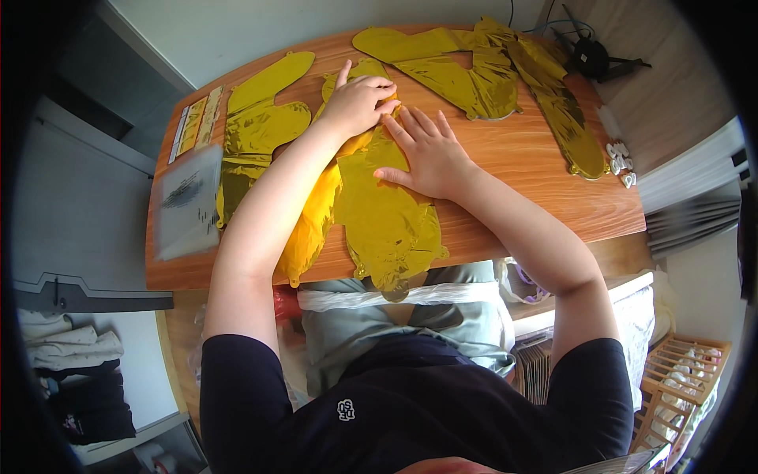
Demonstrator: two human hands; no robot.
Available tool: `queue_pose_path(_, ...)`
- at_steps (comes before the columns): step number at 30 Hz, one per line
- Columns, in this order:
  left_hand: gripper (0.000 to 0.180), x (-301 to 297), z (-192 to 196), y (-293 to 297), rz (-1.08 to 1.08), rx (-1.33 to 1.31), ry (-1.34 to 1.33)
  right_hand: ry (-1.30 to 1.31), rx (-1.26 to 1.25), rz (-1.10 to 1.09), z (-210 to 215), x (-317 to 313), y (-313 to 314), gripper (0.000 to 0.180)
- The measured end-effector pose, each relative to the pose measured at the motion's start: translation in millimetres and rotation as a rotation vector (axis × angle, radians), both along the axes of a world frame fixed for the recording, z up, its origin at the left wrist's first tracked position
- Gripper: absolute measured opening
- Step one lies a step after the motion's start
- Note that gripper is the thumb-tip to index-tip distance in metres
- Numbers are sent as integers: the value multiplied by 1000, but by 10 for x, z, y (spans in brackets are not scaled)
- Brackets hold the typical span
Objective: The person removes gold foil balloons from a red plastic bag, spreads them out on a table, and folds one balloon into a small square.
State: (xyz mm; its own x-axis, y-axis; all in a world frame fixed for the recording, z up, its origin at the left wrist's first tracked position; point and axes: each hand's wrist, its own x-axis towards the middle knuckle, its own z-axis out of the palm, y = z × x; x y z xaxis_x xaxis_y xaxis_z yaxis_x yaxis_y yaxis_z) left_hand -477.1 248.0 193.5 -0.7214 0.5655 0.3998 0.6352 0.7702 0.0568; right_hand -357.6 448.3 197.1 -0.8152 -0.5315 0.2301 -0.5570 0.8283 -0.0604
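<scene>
A flat gold foil balloon (387, 205) lies across the middle of the table, its near end hanging over the front edge. My right hand (430, 154) rests palm down on its upper part, fingers spread. Just to the left, my left hand (359, 103) has one finger raised while the thumb and other fingers pinch the foil near the balloon's far end. A brighter orange-yellow, crumpled strip of foil (316, 217) runs from beneath that hand along the balloon's left side; my left forearm covers part of it. Whether strip and balloon are one piece, I cannot tell.
More flat gold foil balloons lie on the wooden table (474, 213): one at left (264, 126), another at the back (442, 59), one at right (564, 107). A clear plastic sleeve (189, 201) lies at the left edge, several small white pieces (621, 162) at the right.
</scene>
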Motion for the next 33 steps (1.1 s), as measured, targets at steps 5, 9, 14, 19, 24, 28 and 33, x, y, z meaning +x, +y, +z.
queue_pose_path(5, 39, -13, 79, -21, -9, -21, -41, -12, 44, 10, 12, 11, -5, 106)
queue_pose_path(9, 40, -16, 240, -28, -43, -50, -163, -18, 66, 14, 14, 16, 3, 108)
queue_pose_path(14, 44, -35, 387, -15, -12, -140, -203, -39, 39, 11, 21, 17, -2, 108)
queue_pose_path(19, 46, -76, 307, -54, 14, -136, -192, -52, 60, 10, 71, 39, -16, 109)
queue_pose_path(24, 48, -53, 241, -31, 172, -88, -322, -79, 67, 4, 120, 47, -24, 111)
queue_pose_path(28, 53, 144, 206, -239, 180, 188, -290, -78, 60, 17, 112, 45, -87, 110)
queue_pose_path(33, 47, 1208, 422, -534, 220, -26, -334, -50, 41, 6, 37, 8, 15, 110)
